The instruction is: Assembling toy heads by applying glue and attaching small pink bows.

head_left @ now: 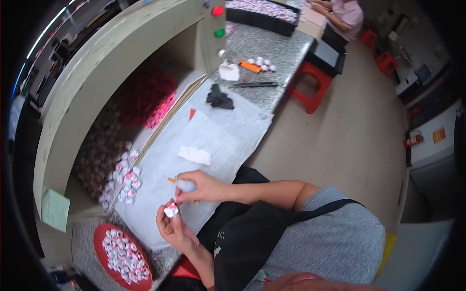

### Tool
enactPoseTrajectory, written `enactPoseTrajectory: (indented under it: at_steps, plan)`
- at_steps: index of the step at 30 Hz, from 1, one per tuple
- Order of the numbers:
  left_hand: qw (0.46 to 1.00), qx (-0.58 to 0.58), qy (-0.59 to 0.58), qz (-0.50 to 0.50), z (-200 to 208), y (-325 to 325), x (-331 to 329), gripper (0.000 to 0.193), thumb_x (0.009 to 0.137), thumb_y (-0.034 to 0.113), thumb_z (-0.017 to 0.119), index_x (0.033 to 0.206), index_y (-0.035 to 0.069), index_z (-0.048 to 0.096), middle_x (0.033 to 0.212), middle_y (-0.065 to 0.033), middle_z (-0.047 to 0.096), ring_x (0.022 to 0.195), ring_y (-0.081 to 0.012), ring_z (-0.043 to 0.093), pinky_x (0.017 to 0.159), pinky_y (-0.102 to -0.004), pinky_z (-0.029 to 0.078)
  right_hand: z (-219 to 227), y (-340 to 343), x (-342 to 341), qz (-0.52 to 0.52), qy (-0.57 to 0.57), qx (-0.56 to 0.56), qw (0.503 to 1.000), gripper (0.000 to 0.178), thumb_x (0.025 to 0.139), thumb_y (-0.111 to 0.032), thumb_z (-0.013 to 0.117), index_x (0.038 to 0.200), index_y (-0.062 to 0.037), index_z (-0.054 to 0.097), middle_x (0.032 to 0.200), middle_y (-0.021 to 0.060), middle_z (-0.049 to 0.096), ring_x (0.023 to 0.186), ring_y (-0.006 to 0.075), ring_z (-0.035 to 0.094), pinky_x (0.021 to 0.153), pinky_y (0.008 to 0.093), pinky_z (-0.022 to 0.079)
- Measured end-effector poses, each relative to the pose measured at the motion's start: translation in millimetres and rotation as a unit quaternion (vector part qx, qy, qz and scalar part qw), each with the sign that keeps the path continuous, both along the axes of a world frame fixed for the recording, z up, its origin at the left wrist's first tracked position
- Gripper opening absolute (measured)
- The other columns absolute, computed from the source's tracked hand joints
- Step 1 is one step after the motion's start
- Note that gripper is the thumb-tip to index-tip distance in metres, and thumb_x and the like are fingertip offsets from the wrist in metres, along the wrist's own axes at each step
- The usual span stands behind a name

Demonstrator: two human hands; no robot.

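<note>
My left hand [174,230] is closed on a small round white piece [171,210] with pink on it, pinched between thumb and fingers. My right hand [206,186] is closed round a small whitish bottle [186,185] with a yellow-orange tip pointing left. The right fingertips also reach down to the white piece, with a bit of pink showing between the two hands. Both hands are over the white sheet [160,179] on the worktop. Above them on the sheet is a folded pale cloth [195,155].
Left is a beige booth [53,145] with heaped white-and-pink pieces [127,177] and pink parts [160,109]. A red tray [99,242] of similar pieces stands near left. Farther along lie a black cloth [219,97] and orange tool [249,67]. A person [347,17] sits beyond the red stool [313,87].
</note>
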State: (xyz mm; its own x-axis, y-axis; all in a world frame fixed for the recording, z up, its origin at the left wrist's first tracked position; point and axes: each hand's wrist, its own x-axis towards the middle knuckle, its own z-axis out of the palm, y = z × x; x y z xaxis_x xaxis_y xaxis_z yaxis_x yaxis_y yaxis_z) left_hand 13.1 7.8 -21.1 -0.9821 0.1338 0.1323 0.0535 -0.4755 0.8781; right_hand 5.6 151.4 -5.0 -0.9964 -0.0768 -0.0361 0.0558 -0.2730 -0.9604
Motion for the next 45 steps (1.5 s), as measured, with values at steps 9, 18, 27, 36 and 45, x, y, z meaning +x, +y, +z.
enactPoseTrajectory:
  at_steps: [9, 18, 27, 36, 45]
  plan:
    - [1.0, 0.021, -0.011, -0.017, -1.3, 7.4, -9.9, 0.032, 0.073, -0.006, 0.05, 0.104, -0.004, 0.041, 0.102, -0.0164, 0.048, 0.092, -0.0186, 0.049, 0.077, -0.0269, 0.041, 8.4, 18.9, 5.0, -0.028, -0.05, -0.025, 0.998, 0.008, 0.067, -0.003, 0.059, 0.072, -0.0004, 0.053, 0.068, 0.0071, 0.054, 0.05, 0.0077, 0.046, 0.043, 0.0186, 0.036]
    - [0.996, -0.074, 0.046, 0.008, -3.0, 0.6, -9.6, 0.03, 0.073, -0.007, 0.049, 0.102, -0.003, 0.042, 0.104, -0.0174, 0.047, 0.093, -0.0174, 0.049, 0.08, -0.0264, 0.039, 7.3, -7.8, 5.0, -0.014, -0.036, -0.058, 0.998, 0.008, 0.067, 0.003, 0.056, 0.071, 0.0014, 0.049, 0.069, 0.0072, 0.047, 0.048, 0.0091, 0.042, 0.042, 0.0206, 0.031]
    - [0.994, -0.087, 0.06, 0.0, -4.9, 0.4, -9.3, 0.031, 0.071, -0.008, 0.05, 0.101, -0.001, 0.047, 0.106, -0.0135, 0.046, 0.097, -0.0177, 0.046, 0.078, -0.0258, 0.04, 1.4, -11.3, 4.5, -0.02, -0.052, -0.089, 0.994, 0.006, 0.069, 0.002, 0.055, 0.072, 0.0006, 0.049, 0.072, 0.0056, 0.046, 0.052, 0.0087, 0.041, 0.044, 0.0201, 0.031]
    - [0.998, 0.041, 0.017, -0.044, 0.9, -2.2, -9.5, 0.028, 0.071, -0.008, 0.051, 0.098, -0.004, 0.046, 0.104, -0.0182, 0.047, 0.096, -0.0194, 0.047, 0.082, -0.0279, 0.038, 1.9, -10.5, 7.9, -0.024, 0.019, 0.021, 0.999, 0.012, 0.067, 0.001, 0.057, 0.075, 0.0001, 0.048, 0.073, 0.0055, 0.046, 0.054, 0.0076, 0.041, 0.045, 0.0188, 0.032]
    - [0.994, 0.04, 0.002, -0.102, -0.6, -9.3, -8.1, 0.024, 0.072, -0.007, 0.05, 0.096, -0.004, 0.047, 0.103, -0.0174, 0.048, 0.095, -0.0191, 0.048, 0.083, -0.0286, 0.038, 12.8, -9.0, 6.2, 0.05, -0.014, -0.001, 0.999, 0.03, 0.065, -0.001, 0.061, 0.094, -0.0013, 0.053, 0.074, 0.0012, 0.051, 0.064, 0.0059, 0.044, 0.057, 0.0184, 0.036]
